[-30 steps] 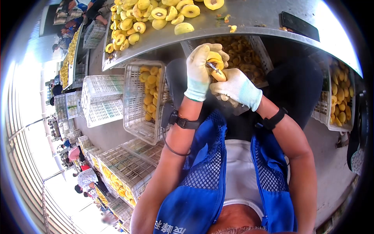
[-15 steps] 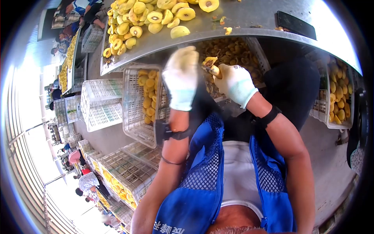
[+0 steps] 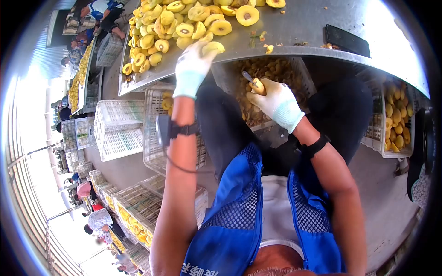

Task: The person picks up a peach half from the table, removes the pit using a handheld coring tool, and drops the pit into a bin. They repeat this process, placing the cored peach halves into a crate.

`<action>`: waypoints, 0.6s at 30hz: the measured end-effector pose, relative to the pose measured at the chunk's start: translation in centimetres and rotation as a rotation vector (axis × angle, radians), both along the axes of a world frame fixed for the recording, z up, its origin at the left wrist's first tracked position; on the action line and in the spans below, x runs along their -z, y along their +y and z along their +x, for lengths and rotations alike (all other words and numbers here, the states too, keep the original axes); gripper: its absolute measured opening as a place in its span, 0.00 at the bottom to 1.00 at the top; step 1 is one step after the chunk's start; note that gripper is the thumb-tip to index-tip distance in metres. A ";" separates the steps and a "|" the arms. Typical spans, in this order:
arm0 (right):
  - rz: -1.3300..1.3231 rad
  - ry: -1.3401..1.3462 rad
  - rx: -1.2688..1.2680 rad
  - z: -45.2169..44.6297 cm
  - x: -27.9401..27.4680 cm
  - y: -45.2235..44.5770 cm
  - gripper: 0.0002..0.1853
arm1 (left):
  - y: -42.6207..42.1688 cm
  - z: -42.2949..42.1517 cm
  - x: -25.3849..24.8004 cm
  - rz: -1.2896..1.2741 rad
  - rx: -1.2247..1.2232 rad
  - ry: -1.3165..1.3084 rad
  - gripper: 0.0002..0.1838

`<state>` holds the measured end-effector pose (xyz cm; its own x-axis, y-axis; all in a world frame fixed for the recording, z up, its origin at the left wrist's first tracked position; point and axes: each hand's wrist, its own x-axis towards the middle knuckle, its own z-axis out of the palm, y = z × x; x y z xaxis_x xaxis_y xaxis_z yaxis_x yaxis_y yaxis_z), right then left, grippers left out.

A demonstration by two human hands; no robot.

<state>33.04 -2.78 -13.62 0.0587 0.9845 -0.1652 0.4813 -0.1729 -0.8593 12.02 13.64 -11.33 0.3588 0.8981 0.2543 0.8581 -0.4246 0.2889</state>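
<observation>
My left hand (image 3: 192,64), in a white glove with a pale green cuff, reaches over the table's front edge. Its thumb and fingers close on a yellow peach half (image 3: 214,47) at the near side of the pile of halved peaches (image 3: 184,30). My right hand (image 3: 276,100), gloved alike, grips a small pitting tool (image 3: 258,86) with a tan handle and a short metal tip pointing up and left. That tool is held above a crate (image 3: 301,76) of brownish-yellow peach pieces, below the table edge.
The metal table (image 3: 294,27) carries a black phone (image 3: 346,40) and fruit scraps (image 3: 269,48). A crate of yellow fruit (image 3: 397,119) stands at the right. White plastic crates (image 3: 119,129) stand at the left. Other people (image 3: 99,11) are at tables further off.
My left hand has moved from beside the tool up and left to the peach half on the table. The fruit scrap at the tool's tip is gone from there.
</observation>
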 end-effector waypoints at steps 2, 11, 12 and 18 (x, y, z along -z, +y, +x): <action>0.009 0.005 0.001 0.2 0.4 0.2 0.20 | 2.4 2.0 0.5 -0.137 -0.078 0.107 0.36; -0.011 0.034 0.003 0.4 0.4 0.5 0.20 | 5.3 3.4 0.8 -0.323 -0.208 0.343 0.45; -0.003 0.028 -0.007 0.4 0.2 0.5 0.20 | 5.6 3.4 1.2 -0.320 -0.217 0.341 0.45; 0.009 0.080 0.003 1.2 -0.9 0.1 0.19 | 4.2 2.0 3.0 -0.061 -0.203 -0.065 0.35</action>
<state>34.24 -2.71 -12.68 0.0489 0.9859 -0.1602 0.4102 -0.1661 -0.8967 14.05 17.82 -14.34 0.1541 0.9646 0.2138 0.9028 -0.2254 0.3663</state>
